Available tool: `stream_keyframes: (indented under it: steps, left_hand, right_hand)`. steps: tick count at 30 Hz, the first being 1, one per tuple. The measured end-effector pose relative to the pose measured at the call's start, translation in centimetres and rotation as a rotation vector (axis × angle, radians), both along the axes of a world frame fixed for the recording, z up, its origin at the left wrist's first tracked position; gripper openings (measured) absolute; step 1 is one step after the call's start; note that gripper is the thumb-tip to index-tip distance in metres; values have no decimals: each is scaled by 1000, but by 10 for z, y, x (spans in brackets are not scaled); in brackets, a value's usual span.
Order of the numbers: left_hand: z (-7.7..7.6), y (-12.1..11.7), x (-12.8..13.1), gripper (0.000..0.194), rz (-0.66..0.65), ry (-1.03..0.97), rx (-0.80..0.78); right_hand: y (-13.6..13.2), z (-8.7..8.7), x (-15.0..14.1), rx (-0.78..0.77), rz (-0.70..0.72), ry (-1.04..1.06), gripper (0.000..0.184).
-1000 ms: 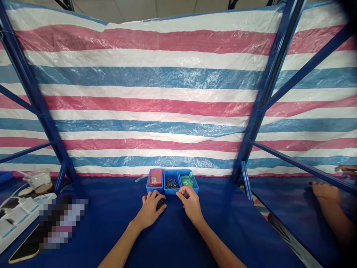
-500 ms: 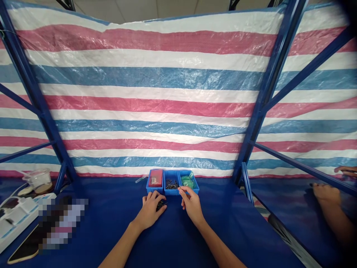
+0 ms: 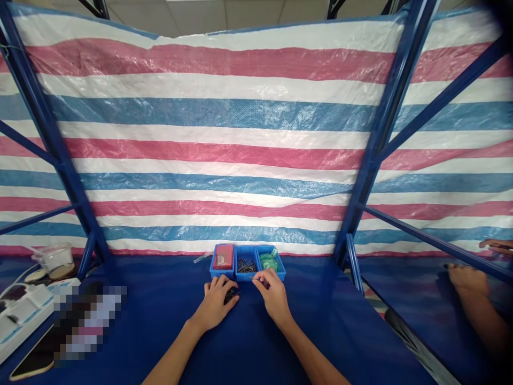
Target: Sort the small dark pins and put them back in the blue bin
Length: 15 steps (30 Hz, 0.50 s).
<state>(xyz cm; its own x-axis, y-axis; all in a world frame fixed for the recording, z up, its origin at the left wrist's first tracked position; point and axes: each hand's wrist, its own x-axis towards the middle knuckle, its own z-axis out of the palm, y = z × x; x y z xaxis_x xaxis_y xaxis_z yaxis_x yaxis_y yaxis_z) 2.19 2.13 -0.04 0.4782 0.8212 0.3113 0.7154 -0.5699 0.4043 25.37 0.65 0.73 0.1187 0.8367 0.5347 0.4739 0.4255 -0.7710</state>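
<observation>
Tabletop: covered in dark blue cloth; both forearms come in from the near edge.
Left hand: palm down on the cloth, fingers curled loosely over a small heap of dark pieces; whether it grips them or only covers them cannot be told.
Right hand: just right of the left hand, thumb and forefinger pinched on one thin dark pin at the near wall of the trays.
Pin position: held at the fingertips, in front of the middle tray, just beyond the heap under the left hand.
Left tray: small blue bin with red contents, too small to name.
Middle tray: small blue bin holding loose dark pins.
Right tray: small blue bin with green contents; the three bins stand side by side, touching.
Far left items: a clear plastic cup and a white compartment box on the neighbouring surface.
Far right: another person's hand resting on the next bench, well apart.
Backdrop: striped tarp in red, white and blue, hung on a blue metal frame.
</observation>
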Motion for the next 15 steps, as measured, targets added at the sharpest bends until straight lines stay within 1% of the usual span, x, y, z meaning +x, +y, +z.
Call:
stream_keyframes:
  steps: [4,10,15]
  left_hand:
    - [1,0,0,29,-5,-2,2]
    - [0,0,0,29,-4,-3,-3]
    - [1,-1,0,29,-2,-1,-7]
  right_hand:
    - [-1,0,0,-25,12,50,25]
    - [2,-8,-1,-220,55,193,33]
    - [4,-12,-2,-228,49,261,40]
